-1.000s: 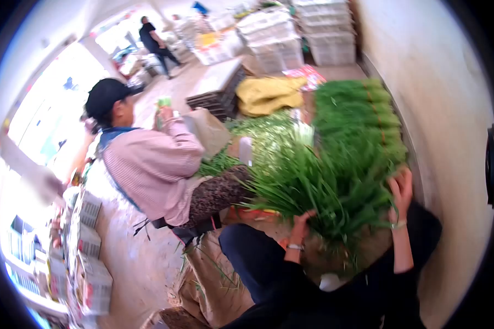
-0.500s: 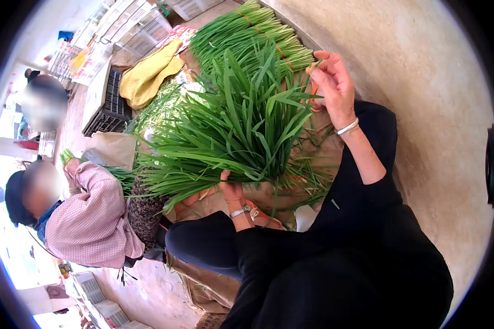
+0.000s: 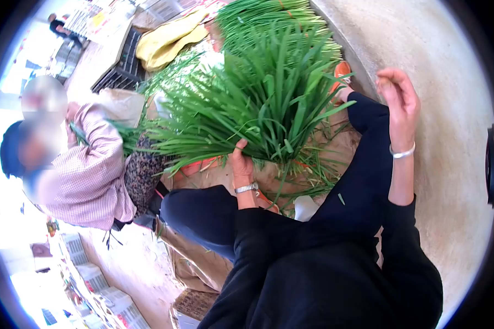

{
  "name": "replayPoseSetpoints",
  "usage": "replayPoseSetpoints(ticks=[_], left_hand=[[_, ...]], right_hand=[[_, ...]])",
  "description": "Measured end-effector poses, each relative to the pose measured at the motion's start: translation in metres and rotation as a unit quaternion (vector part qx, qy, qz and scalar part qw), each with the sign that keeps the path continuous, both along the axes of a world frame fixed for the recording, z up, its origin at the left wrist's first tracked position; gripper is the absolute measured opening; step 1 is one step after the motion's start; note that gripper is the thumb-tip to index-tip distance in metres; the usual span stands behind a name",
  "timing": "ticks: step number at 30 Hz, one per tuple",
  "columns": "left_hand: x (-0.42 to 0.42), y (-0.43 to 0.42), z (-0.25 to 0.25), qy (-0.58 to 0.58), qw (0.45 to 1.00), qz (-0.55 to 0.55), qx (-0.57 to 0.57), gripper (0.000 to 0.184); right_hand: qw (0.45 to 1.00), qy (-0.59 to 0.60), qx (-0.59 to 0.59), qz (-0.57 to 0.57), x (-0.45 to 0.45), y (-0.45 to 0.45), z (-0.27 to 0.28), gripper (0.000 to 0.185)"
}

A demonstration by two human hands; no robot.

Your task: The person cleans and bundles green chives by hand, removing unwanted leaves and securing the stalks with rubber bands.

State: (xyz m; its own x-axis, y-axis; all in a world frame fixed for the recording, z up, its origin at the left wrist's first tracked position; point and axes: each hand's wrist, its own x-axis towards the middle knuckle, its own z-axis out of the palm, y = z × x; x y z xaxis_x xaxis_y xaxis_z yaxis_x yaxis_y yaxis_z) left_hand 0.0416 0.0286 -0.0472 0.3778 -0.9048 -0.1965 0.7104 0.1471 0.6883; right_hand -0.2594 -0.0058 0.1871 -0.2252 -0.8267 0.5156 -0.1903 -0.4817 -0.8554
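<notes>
Pale wall or floor surface (image 3: 450,148) runs up the right side; brown sacking (image 3: 203,263) lies near left of your legs. Big leafy green bunch (image 3: 252,104) sits in front of you at centre, leaves fanning far and left. Your left hand (image 3: 242,164), watch on wrist, grips it low on the near side: thumb up against the leaves, the other fingers partly hidden under them, their exact spread can't be told. Your right hand (image 3: 400,104), band on wrist, is raised at right, well apart from the bunch, fingers bent in toward the thumb; can't tell if the tips meet or pinch anything.

Far side, just beyond the bunch: green bundles (image 3: 291,24), stalk ends to the right, orange ties. Far left: yellow cloth (image 3: 167,44), with a black crate (image 3: 127,63) beside it. Loose green clippings (image 3: 318,170) lie right of your left hand. White object (image 3: 306,208) between your legs, too unclear to name. Orange shoe (image 3: 342,72) on your right foot. Co-worker (image 3: 88,186) in a checked pink top sits at left, one hand (image 3: 72,114) by some green leaves.
</notes>
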Motion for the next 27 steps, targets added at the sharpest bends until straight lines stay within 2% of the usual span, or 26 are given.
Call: replayPoseSetpoints(ticks=[1,3,5,6,9,11,15,22,24,27], left_hand=[[0.0,0.0,-0.001,-0.007,1.0,0.001,0.003,0.038],[-0.003,-0.001,-0.001,-0.003,1.0,0.01,0.004,0.038],[-0.006,-0.002,0.0,-0.033,0.999,0.007,0.011,0.038],[-0.008,-0.002,0.011,-0.052,0.999,-0.003,-0.001,0.038],[-0.012,-0.003,0.023,-0.028,0.999,-0.016,-0.007,0.044],[-0.007,-0.008,0.003,0.018,0.998,-0.057,0.004,0.047],[-0.011,-0.004,0.001,0.03,0.997,-0.076,0.0,0.046],[-0.021,-0.008,0.012,-0.009,0.999,-0.044,-0.015,0.044],[-0.024,-0.01,0.014,-0.018,0.999,-0.036,-0.015,0.044],[-0.027,-0.012,0.015,-0.027,0.999,-0.028,-0.017,0.043]], right_hand=[[1.0,-0.001,0.001,0.013,0.004,0.007,0.001,0.021],[0.984,0.093,0.03,0.147,0.01,0.02,0.006,0.015],[0.963,0.143,0.036,0.227,0.028,0.029,0.012,0.01],[0.953,0.177,0.003,0.247,0.044,0.031,0.016,0.003],[0.906,0.196,0.035,0.373,0.081,0.04,0.015,0.01],[0.903,0.177,0.024,0.391,0.106,0.047,0.003,0.01],[0.901,0.178,0.047,0.393,0.142,0.052,-0.02,0.009],[0.944,0.158,0.072,0.281,0.19,0.023,-0.062,0.021],[0.952,0.201,0.066,0.223,0.196,0.018,-0.068,0.026],[0.947,0.242,0.064,0.204,0.197,0.014,-0.072,0.028]])
